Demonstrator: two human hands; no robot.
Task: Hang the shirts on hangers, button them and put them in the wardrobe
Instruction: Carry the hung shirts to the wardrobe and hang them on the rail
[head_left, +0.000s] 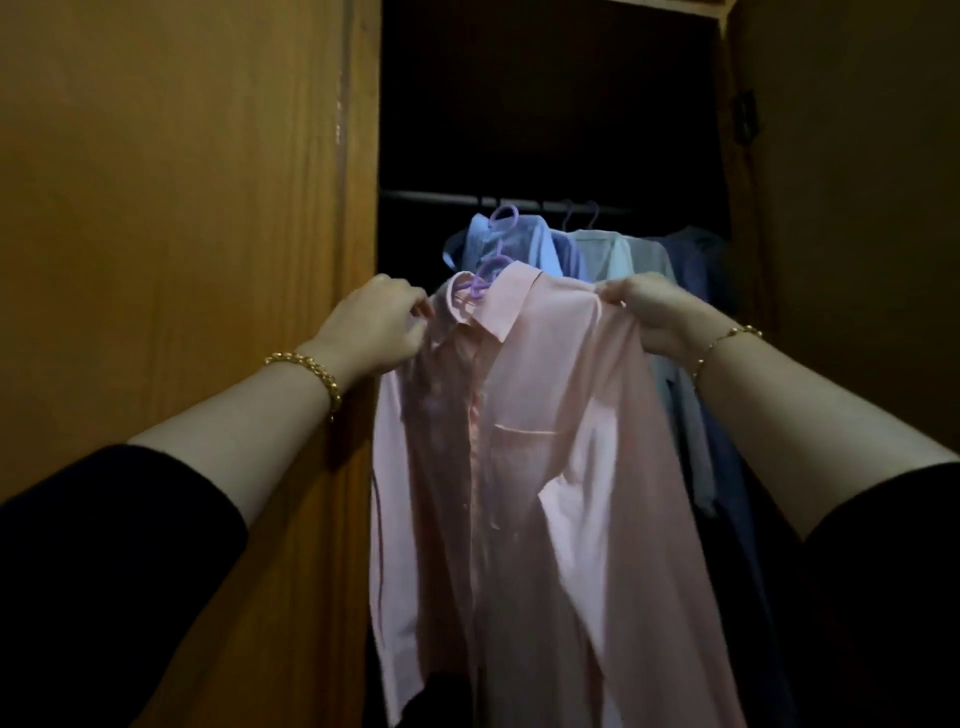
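Sleeves: dark, pushed up on both forearms, which reach forward and upward from five and seven o'clock.
Left hand (376, 325): fingers pinched on the pink shirt (524, 467) just beside its collar, at about ten o'clock of the garment; a gold bracelet (311, 371) sits on the wrist.
Right hand (652, 312): fingers closed over the shirt's other shoulder at two o'clock, wrist raised.
Why held so: I judge the two-shoulder grip keeps the shirt spread and steady on its purple hanger (480, 278) for the lift.
Pink shirt: looks buttoned, hanging free in front of the open wardrobe, hook at twelve o'clock and below the rail (441, 197).
Beyond: blue and pale shirts (597, 249) already on the rail; wooden door (182, 208) at nine o'clock.
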